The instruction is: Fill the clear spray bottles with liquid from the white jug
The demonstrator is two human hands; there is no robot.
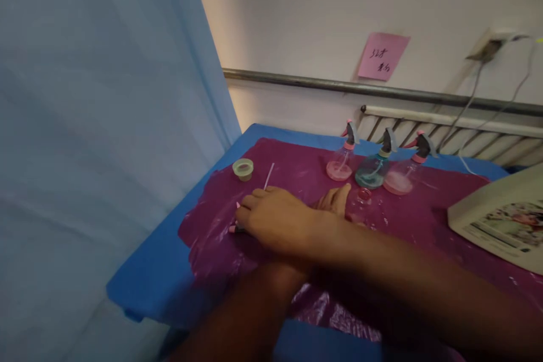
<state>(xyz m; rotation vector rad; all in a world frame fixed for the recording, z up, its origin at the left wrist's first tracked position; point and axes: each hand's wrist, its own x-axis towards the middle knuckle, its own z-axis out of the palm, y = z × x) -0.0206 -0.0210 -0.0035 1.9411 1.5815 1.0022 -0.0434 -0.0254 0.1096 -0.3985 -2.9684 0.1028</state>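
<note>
My forearms cross over the sheet, the right one on top. My right hand (pixel 274 218) is at the left, its fingers curled over a spray nozzle head with pink tips (pixel 233 229); a thin clear tube (pixel 269 175) sticks out beyond the fingers. From beneath the right forearm comes my left hand (pixel 335 202), mostly hidden, with fingers against an open clear bottle (pixel 360 206) with a pinkish neck. Behind it stand three spray bottles: one with pink liquid (pixel 339 169), one with teal liquid (pixel 371 174), another with pink liquid (pixel 399 181).
A small pale green cup (pixel 243 169) stands on the purple plastic sheet (pixel 288 155) covering the blue table (pixel 153 277). At the right is a large cream jug (pixel 500 220). A blue curtain (pixel 106 124) hangs left; a wall rail (pixel 297 80) and radiator (pixel 449 119) are behind.
</note>
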